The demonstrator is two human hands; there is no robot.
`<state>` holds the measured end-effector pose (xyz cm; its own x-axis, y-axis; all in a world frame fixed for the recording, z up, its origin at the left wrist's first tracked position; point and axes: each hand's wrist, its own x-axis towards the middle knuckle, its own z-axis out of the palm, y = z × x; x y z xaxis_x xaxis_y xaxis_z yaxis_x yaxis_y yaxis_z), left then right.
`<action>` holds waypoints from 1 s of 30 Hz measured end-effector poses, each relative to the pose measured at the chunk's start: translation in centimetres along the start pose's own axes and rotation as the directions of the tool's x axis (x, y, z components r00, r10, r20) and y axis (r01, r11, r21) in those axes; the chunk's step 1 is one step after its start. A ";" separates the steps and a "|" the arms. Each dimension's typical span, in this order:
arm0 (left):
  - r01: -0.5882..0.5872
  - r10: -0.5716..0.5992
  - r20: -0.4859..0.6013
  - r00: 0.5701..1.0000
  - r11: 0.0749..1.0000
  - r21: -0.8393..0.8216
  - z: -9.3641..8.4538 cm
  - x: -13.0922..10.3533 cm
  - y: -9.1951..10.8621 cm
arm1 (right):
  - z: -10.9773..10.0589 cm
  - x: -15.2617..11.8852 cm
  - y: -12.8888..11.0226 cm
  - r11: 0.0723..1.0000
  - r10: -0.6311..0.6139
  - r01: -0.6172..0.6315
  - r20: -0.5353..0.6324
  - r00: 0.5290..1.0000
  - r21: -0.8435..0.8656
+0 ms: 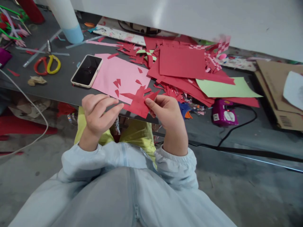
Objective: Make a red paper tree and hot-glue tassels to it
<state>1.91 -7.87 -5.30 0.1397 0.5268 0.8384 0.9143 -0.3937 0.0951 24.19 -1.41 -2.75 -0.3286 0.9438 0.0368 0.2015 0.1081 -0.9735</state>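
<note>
Between thumb and finger, my right hand (pixel 165 110) pinches a cut piece of red paper (pixel 139 102) with pointed strips sticking out of it. My left hand (pixel 100 110) hovers to its left, fingers spread, its fingertips close to the paper's left edge; I cannot tell whether they touch. Behind the held piece lies a pink sheet (pixel 125 72) with small red scraps scattered on it. A phone (pixel 87 71) with a dark screen rests over the sheet's left side. Scissors with red and yellow handles (pixel 48 64) lie farther left.
Red sheets (pixel 182 63) are piled at the back right among shreds, beside a light green sheet (pixel 227 86). A purple box (pixel 224 113) with a black cable sits near the front edge. Cardboard (pixel 276 94) lies far right; a white-and-blue bottle (pixel 67 22) stands back left.
</note>
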 end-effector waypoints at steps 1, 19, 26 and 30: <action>-0.009 0.009 -0.008 1.000 1.000 0.019 -0.2 -0.1 -0.4 | -0.1 -0.1 0.0 1.000 0.003 -0.003 -0.008 1.000 -0.005; -0.210 0.207 -0.056 0.977 0.977 -0.045 -0.2 0.7 -0.5 | 0.2 -1.5 -1.0 0.994 0.101 -0.095 0.132 0.986 -0.055; -0.222 0.217 -0.071 0.974 0.972 -0.076 -0.5 0.5 -0.9 | -0.9 -1.3 -0.4 0.991 0.119 -0.111 0.109 0.987 -0.076; -0.073 0.072 -0.015 0.997 0.993 -0.095 -0.4 0.3 -1.5 | -1.7 -1.2 0.1 0.989 0.113 -0.108 0.042 0.993 -0.098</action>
<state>0.39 -7.46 -4.99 0.1988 0.4856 0.8512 0.8615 -0.5008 0.0845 26.20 -1.94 -2.52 -0.3421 0.9360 -0.0828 0.3252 0.0352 -0.9450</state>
